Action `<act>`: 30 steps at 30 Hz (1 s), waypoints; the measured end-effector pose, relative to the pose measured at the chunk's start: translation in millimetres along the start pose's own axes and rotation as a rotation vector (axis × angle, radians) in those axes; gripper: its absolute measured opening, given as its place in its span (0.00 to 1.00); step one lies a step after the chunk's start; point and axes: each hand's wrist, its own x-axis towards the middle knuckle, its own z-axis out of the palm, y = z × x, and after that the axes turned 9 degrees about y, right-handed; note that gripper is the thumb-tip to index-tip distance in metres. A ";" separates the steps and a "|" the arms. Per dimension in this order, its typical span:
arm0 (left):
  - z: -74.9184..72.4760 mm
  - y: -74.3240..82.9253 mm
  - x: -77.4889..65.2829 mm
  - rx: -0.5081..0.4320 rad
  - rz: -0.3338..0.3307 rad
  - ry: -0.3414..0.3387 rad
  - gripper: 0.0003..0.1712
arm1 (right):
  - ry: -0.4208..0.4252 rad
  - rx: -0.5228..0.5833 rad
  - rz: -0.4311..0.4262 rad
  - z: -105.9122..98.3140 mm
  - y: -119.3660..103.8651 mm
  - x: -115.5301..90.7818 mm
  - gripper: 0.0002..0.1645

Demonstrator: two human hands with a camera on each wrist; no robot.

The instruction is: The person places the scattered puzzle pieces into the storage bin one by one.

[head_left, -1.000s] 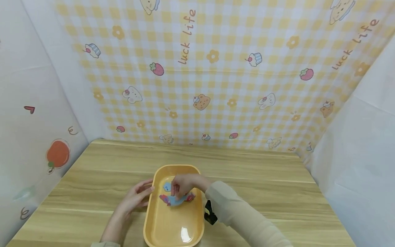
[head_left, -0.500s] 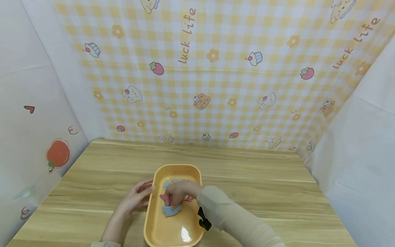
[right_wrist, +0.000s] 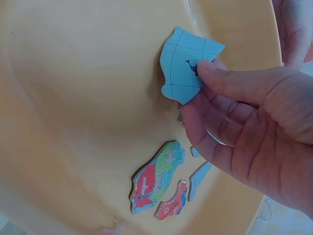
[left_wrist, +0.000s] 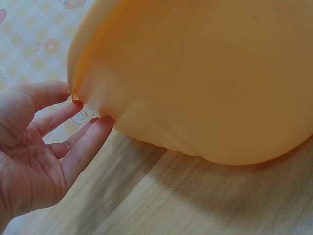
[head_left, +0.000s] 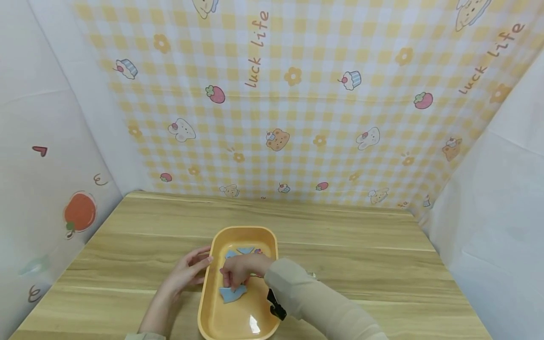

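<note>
A light-blue puzzle piece [right_wrist: 182, 68] with thin dark grid lines and a small dark figure is pinched between the thumb and fingers of my right hand [right_wrist: 254, 112]. In the head view, this hand [head_left: 240, 269] is low inside the yellow tray [head_left: 204, 302], with the blue piece [head_left: 232, 293] showing below its fingertips. My left hand [head_left: 187, 273] touches the tray's left side, its fingers fairly straight. The left wrist view shows its fingertips against the tray's outer wall [left_wrist: 195, 98], the left hand [left_wrist: 44, 147] having its palm facing the camera.
Several other pieces lie in the tray, among them a red-and-green one [right_wrist: 157, 178], a red one [right_wrist: 172, 201] and a blue one [right_wrist: 199, 181]. The tray stands on a wood-grain table [head_left: 361, 255]. Behind is a yellow checked cloth [head_left: 272, 113]; white sheets hang at both sides.
My right hand has moved left and toward the near end of the tray with the blue piece, uncovering other pieces behind it. The left hand and the tray stay in place.
</note>
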 end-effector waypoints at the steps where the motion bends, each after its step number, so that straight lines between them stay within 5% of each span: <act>1: 0.1 -0.1 0.2 -0.001 -0.001 0.001 0.32 | 0.003 0.000 0.010 0.5 -0.3 0.0 0.05; 8: 1.3 0.3 0.2 -0.005 -0.004 0.006 0.32 | 0.019 0.038 0.045 4.5 1.3 -1.2 0.06; 17: 0.3 0.1 -1.0 0.003 0.012 -0.005 0.32 | 0.063 -0.064 -0.045 5.7 4.5 0.6 0.03; 30: 1.8 -0.2 0.3 -0.023 -0.020 0.013 0.33 | 0.187 0.052 -0.024 -11.9 16.4 -17.8 0.07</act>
